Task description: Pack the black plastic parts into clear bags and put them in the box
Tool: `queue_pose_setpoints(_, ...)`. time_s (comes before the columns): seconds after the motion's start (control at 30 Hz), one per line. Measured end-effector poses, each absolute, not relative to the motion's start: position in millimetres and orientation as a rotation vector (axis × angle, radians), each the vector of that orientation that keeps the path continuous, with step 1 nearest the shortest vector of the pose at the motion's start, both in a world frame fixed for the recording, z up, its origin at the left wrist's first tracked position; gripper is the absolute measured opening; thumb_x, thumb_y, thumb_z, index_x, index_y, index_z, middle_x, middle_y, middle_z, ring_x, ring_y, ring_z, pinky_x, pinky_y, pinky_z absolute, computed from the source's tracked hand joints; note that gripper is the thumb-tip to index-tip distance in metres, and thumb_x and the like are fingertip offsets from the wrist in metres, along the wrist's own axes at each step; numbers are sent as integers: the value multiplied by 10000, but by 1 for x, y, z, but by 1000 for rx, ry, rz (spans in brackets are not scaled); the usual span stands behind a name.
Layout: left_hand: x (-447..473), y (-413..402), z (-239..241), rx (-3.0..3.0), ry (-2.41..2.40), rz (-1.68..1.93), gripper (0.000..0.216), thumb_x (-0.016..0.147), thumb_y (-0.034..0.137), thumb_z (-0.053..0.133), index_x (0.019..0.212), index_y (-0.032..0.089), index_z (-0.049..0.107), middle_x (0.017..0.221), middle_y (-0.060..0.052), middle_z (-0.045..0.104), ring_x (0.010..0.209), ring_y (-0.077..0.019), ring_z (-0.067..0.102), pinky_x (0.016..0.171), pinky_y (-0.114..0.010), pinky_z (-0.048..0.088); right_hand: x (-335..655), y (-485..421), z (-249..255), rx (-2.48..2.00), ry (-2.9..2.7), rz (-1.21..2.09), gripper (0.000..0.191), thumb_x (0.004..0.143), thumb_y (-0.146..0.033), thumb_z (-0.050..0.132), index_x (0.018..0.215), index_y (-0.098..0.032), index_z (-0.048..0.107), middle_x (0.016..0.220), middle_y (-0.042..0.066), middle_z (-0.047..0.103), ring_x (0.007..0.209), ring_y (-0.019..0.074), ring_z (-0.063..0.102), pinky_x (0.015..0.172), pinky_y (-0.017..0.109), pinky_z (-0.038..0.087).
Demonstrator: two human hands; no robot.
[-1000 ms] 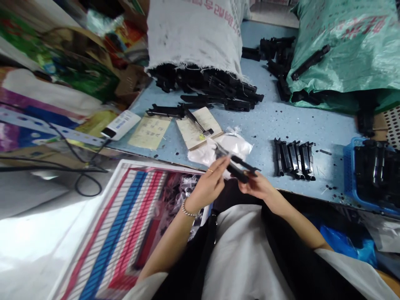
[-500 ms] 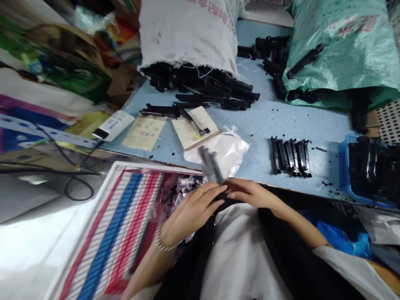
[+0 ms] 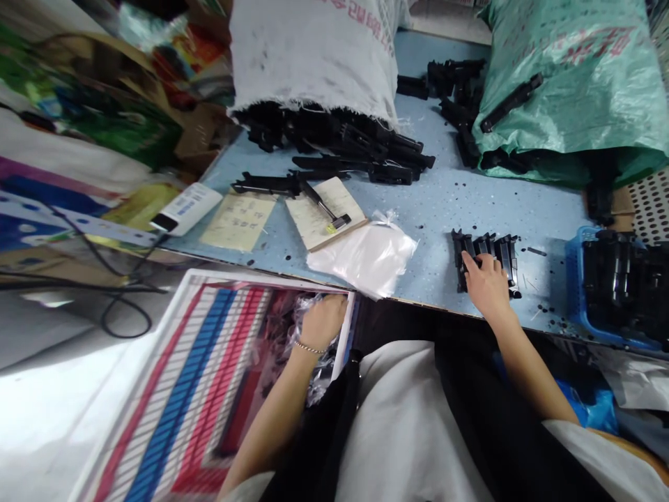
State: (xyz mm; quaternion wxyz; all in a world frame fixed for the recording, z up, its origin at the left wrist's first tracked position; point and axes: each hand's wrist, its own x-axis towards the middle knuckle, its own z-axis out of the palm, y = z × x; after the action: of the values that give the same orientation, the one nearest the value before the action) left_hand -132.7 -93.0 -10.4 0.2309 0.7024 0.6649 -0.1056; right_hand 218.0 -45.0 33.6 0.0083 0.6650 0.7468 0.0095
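Observation:
My right hand (image 3: pixel 486 282) lies on a short row of black plastic parts (image 3: pixel 506 252) near the front edge of the blue table (image 3: pixel 444 202), fingers stretched over the left pieces. My left hand (image 3: pixel 323 321) reaches down into the open striped woven bag (image 3: pixel 209 369) beside my lap, among crinkled clear plastic and dark parts (image 3: pixel 306 314). Its fingers are buried there and hidden. A flat stack of clear plastic bags (image 3: pixel 366 256) lies on the table between my hands.
A white sack (image 3: pixel 313 56) spills black parts (image 3: pixel 355 143) at the back. A green sack (image 3: pixel 575 77) lies at the back right. A blue basket (image 3: pixel 579 293) of black parts stands at right. Paper pads (image 3: pixel 313 219) and cables (image 3: pixel 125 307) sit at left.
Both hands held one black part in front of me. Now my left hand has dropped into the striped bag, and my right hand has moved right onto the row of parts.

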Motion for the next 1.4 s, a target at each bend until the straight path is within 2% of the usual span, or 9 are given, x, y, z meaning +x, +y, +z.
queue_pose_setpoints(0.13, -82, -59, 17, 2176, 1815, 589, 248, 966, 383, 526, 980, 161, 637, 1030, -130, 669, 986, -248, 645, 884, -364, 518, 210, -38, 29, 2124, 2380, -24, 564, 927, -182, 438, 1476, -72, 376, 1185, 239, 529, 981, 313, 582, 793, 427, 499)
queue_pose_setpoints(0.37, -64, -11, 3, 1962, 1576, 555, 205, 929, 229, 536, 777, 167, 659, 891, -84, 666, 881, -211, 645, 841, -339, 501, 227, -26, 33, 2306, 2165, -469, 469, 916, -238, 527, 1350, -62, 506, 1136, 232, 642, 916, 302, 674, 777, 400, 522)
queue_pose_setpoints(0.5, -83, -4, -3, 1535, 1464, 799, 204, 806, 361, 680, 746, 169, 649, 771, -18, 642, 714, -152, 599, 708, -283, 482, 215, -26, 33, 2481, 2128, -1711, 427, 864, -302, 584, 1276, -190, 578, 1104, 112, 689, 931, 241, 686, 819, 400, 551)
queue_pose_setpoints(0.6, -84, -3, -2, 1383, 1463, 808, 244, 805, 402, 650, 758, 162, 657, 682, 1, 621, 623, -138, 565, 633, -274, 461, 173, -27, 30, 2037, 1766, -2886, 363, 791, -430, 688, 1087, -224, 648, 984, 63, 710, 866, 223, 699, 751, 384, 573)
queue_pose_setpoints(0.7, -80, -7, 4, 1428, 1511, 826, 170, 831, 314, 597, 833, 159, 664, 687, -7, 645, 624, -150, 596, 627, -281, 493, 127, -20, 22, 1677, 1416, -3361, 350, 715, -478, 772, 919, -218, 657, 874, 47, 717, 826, 224, 703, 707, 360, 574)
queue_pose_setpoints(0.93, -88, -14, 17, 2150, 1512, 789, 436, 840, 32, 407, 1138, 159, 699, 1236, -107, 682, 1191, -225, 619, 1088, -416, 490, 132, -27, 14, 1683, 948, -3463, 349, 715, -429, 772, 949, -194, 662, 810, 28, 723, 597, 149, 627, 521, 272, 516)
queue_pose_setpoints(1.1, -90, -13, 14, 2058, 1460, 858, 576, 833, 37, 447, 1391, 143, 545, 1460, -135, 538, 1361, -226, 519, 1113, -393, 492, 162, -59, 11, 1328, 873, -3307, 328, 755, -432, 745, 906, -154, 658, 799, 72, 720, 463, 93, 498, 398, 228, 386)
queue_pose_setpoints(1.23, -76, -41, 22, 2192, 1258, 872, 664, 883, 22, 398, 1523, 198, 387, 1532, -134, 468, 1441, -224, 434, 1187, -442, 413, 143, -51, -4, 1500, 847, -3283, 295, 739, -426, 753, 806, -178, 608, 694, 25, 659, 433, 60, 406, 373, 191, 304)
queue_pose_setpoints(1.4, -56, -83, 43, 2360, 995, 765, 681, 937, 84, 443, 1580, 206, 254, 1520, -156, 474, 1415, -227, 471, 1143, -401, 476, 114, -47, 5, 1961, 1699, -2869, 191, 809, -383, 699, 801, -201, 640, 677, -5, 599, 623, 140, 561, 557, 248, 483)
